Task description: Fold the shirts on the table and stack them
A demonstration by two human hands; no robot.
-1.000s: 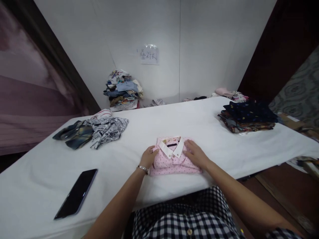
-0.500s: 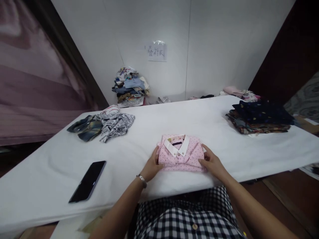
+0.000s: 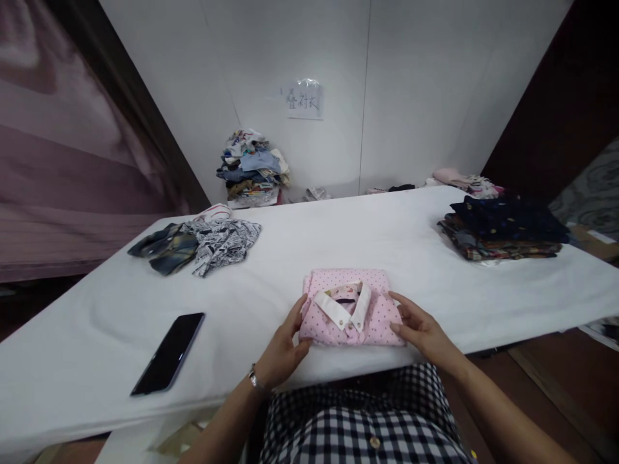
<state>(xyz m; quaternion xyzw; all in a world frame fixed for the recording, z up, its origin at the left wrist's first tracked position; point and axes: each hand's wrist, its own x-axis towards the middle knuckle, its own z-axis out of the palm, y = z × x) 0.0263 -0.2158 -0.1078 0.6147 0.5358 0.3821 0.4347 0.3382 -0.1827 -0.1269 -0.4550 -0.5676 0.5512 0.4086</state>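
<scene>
A folded pink dotted shirt (image 3: 380, 316) with a white button-down collar lies near the front edge of the white-covered table. My left hand (image 3: 285, 348) grips its left side, thumb at the near corner and fingers along the edge. On the right side, my right hand (image 3: 423, 325) holds the shirt between the thumb, which rests near its edge, and the fingers farther back. The collar faces up with its points towards me. Fingertips under the fabric are partly hidden.
A black phone (image 3: 169, 353) lies at the left. Behind it are a crumpled black-and-white printed garment (image 3: 225, 245) and a dark plaid one (image 3: 174, 251). A stack of folded clothes (image 3: 503, 229) stands at the right. A clothes pile (image 3: 254, 167) rises by the wall.
The pink shirt has come slightly towards me, with both hands staying at its sides. More dotted fabric shows behind the collar, and the collar sits nearer to me.
</scene>
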